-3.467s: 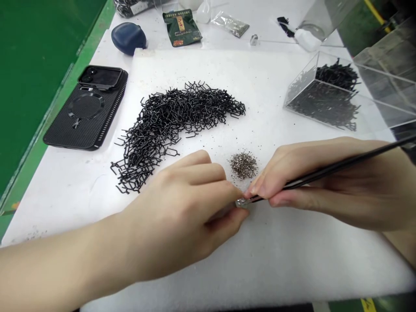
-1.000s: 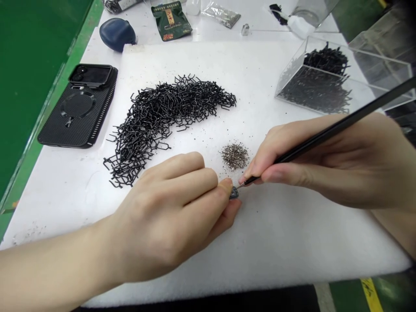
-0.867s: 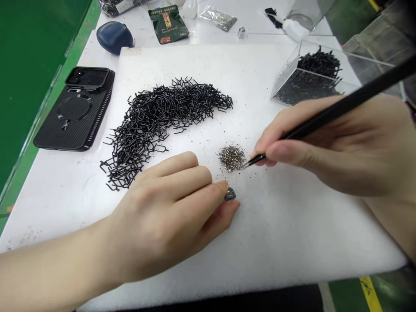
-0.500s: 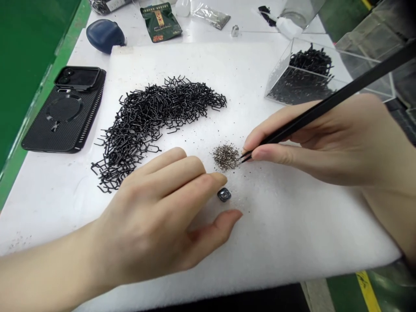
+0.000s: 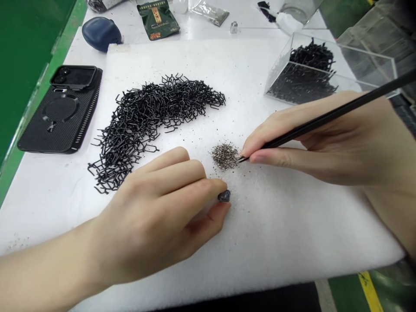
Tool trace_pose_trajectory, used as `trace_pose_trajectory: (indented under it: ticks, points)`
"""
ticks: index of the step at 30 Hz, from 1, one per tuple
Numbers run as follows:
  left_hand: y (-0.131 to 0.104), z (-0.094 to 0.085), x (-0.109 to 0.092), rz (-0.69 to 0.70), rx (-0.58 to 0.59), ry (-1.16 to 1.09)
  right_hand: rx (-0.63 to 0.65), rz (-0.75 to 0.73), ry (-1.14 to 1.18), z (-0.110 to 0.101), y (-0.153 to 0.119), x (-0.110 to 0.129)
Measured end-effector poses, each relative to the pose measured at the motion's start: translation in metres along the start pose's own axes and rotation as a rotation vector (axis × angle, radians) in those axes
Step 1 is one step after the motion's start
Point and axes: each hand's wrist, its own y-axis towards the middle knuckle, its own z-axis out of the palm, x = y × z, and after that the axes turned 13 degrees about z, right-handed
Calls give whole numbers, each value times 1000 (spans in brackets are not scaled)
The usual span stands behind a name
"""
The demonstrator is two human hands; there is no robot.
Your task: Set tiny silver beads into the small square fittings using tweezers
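Between the thumb and index finger of my left hand (image 5: pixel 162 216) is a small dark, block-like piece (image 5: pixel 224 196), pinched just above the white foam sheet (image 5: pixel 292 225). My right hand (image 5: pixel 325 138) is closed round black tweezers (image 5: pixel 312 123), whose tips meet at the right edge of a small heap of tiny metallic bits (image 5: pixel 225 156). Whether the tips grip one of the bits is too small to tell. Behind my left hand lies a curved pile of thin black bent pieces (image 5: pixel 156 106).
A clear box (image 5: pixel 282 71) with black pieces stands at the back right. At the left lie a phone in a black case (image 5: pixel 61 110) and a dark blue rounded object (image 5: pixel 101 34). Along the back are a green pouch (image 5: pixel 158 19) and a clear bag (image 5: pixel 209 12).
My left thumb and index finger have closed on the small dark piece, which has tipped from lying flat. The tweezer tips in my right hand have come together beside the heap.
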Motion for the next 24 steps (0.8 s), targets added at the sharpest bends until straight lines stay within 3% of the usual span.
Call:
trace_pose_trajectory:
  ticks: [17, 24]
  points:
    - [1, -1, 1, -15, -1, 0, 48, 49, 29, -3, 3, 0]
    - [1, 4, 2, -21, -19, 13, -3, 65, 31, -1, -1, 2]
